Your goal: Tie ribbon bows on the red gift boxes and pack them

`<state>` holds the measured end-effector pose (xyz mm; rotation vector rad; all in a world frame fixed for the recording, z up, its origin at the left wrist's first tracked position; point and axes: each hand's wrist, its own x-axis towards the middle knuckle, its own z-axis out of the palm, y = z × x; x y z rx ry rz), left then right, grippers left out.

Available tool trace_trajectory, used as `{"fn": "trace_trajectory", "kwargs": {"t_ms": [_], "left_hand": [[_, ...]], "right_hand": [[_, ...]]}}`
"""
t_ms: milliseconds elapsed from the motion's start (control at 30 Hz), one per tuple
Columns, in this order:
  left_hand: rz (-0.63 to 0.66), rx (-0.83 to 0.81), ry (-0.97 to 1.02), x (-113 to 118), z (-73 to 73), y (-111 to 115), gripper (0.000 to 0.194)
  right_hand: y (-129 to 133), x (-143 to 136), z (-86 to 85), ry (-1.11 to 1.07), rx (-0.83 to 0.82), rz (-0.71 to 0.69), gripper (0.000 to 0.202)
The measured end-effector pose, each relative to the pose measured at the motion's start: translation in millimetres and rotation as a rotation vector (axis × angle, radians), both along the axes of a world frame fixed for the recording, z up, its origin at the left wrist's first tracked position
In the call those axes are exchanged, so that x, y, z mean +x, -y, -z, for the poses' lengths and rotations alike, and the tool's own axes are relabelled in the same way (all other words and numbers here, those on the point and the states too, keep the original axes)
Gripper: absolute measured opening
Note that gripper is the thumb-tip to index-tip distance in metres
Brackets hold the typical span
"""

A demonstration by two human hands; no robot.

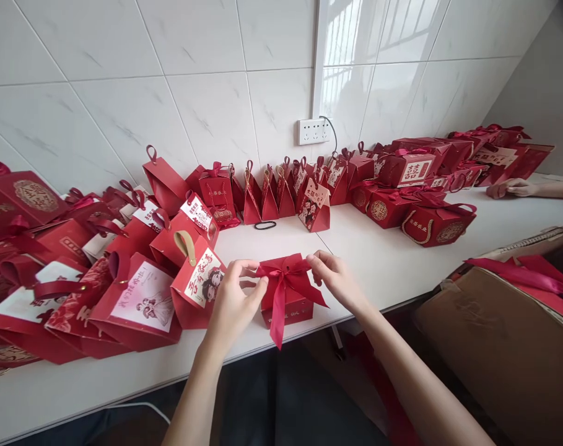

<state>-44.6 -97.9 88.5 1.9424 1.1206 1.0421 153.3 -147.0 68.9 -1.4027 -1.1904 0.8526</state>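
A small red gift box (293, 311) stands near the front edge of the white table, directly before me. On its top lies a red ribbon bow (285, 277), with one tail hanging down the front and another pointing right. Thumb and fingers of my left hand (237, 303) pinch the bow's left loop. My right hand (336, 279) pinches the right loop between thumb and fingertips. Just left of my left hand sits a red box with a tan strap handle and a printed couple (202, 282).
Many red gift boxes (142, 297) crowd the left, with more along the tiled wall and at right (439, 223). A black loop (265, 225) lies on the table (355, 248). Another person's hand (511, 188) rests at far right. A cardboard carton (499, 328) stands at lower right.
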Motion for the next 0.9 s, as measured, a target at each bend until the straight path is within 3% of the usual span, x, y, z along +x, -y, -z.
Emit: {"fn": "trace_trajectory", "kwargs": {"t_ms": [100, 267, 433, 567, 900], "left_hand": [[-0.044, -0.006, 0.015, 1.2, 2.2, -1.5, 0.022], [0.044, -0.089, 0.094, -3.5, 2.0, -4.9, 0.029], [0.243, -0.356, 0.269, -4.1, -1.8, -5.2, 0.025], [0.304, -0.520, 0.345, 0.6, -5.2, -7.2, 0.025], [0.301, -0.500, 0.392, 0.9, 1.5, -8.2, 0.025]], "right_hand": [[-0.5, -2.7, -1.5, 0.020, -0.022, -0.044, 0.043], [-1.1, -4.9, 0.7, -0.033, -0.008, -0.065, 0.040], [-2.7, -4.3, 3.1, -0.147, 0.000, -0.079, 0.040], [-4.1, -2.2, 4.8, -0.238, 0.000, -0.126, 0.039], [-0.5, 0.9, 8.7, -0.298, -0.018, -0.193, 0.037]]}}
